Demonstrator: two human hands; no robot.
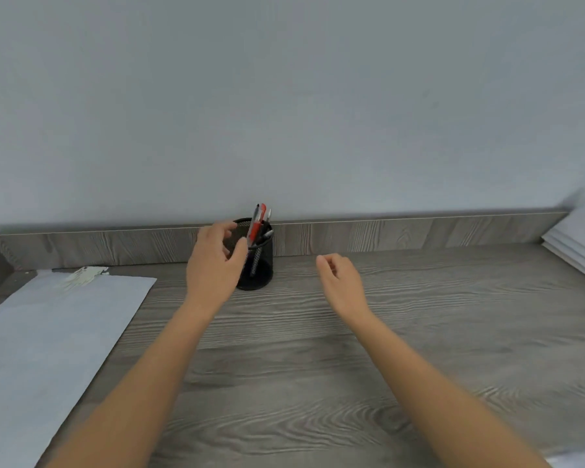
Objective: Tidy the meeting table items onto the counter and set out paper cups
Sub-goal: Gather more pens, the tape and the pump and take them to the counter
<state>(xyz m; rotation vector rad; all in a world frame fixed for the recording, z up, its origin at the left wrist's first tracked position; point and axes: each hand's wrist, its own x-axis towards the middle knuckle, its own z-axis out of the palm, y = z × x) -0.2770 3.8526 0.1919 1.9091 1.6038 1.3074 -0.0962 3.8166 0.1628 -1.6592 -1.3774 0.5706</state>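
Note:
A black mesh pen holder [259,271] stands upright on the grey wood-grain counter [318,383], close to the low back ledge. Several pens lean in it, one of them red [255,228]. My left hand [213,261] is right beside the holder's left side, fingers spread and curled around its rim; whether it touches the mesh I cannot tell. My right hand [341,282] hovers over the counter a short way to the right of the holder, fingers loosely curled and holding nothing.
A large pale sheet [48,349] with a torn, stained patch lies flat at the left. A stack of white papers [581,244] sits at the far right edge. A plain wall rises behind the back ledge [419,233].

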